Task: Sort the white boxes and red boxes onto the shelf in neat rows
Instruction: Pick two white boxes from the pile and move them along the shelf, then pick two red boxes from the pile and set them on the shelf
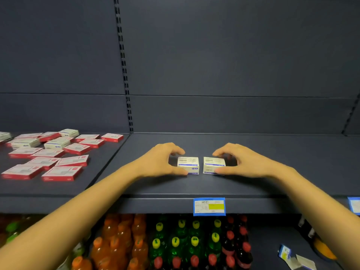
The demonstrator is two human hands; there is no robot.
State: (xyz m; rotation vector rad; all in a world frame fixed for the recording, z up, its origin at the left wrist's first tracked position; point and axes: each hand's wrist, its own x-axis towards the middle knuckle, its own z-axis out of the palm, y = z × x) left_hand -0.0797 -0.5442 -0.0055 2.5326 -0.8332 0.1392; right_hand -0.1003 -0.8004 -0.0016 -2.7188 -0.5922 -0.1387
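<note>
Two small white boxes stand side by side on the dark shelf [253, 172], a narrow gap between them. My left hand [161, 160] pinches the left white box [188, 165] between thumb and curled fingers. My right hand [241, 160] pinches the right white box [213, 164] the same way. On the neighbouring shelf section at the left lies a loose heap of several red boxes [62, 173] mixed with a few white boxes [57, 143].
A slotted upright [124, 75] divides the two shelf sections. A blue price tag [209, 206] hangs on the front edge. Below stand orange, green and dark red bottles [175, 242]. Loose tags [286, 252] lie on the lower shelf at right.
</note>
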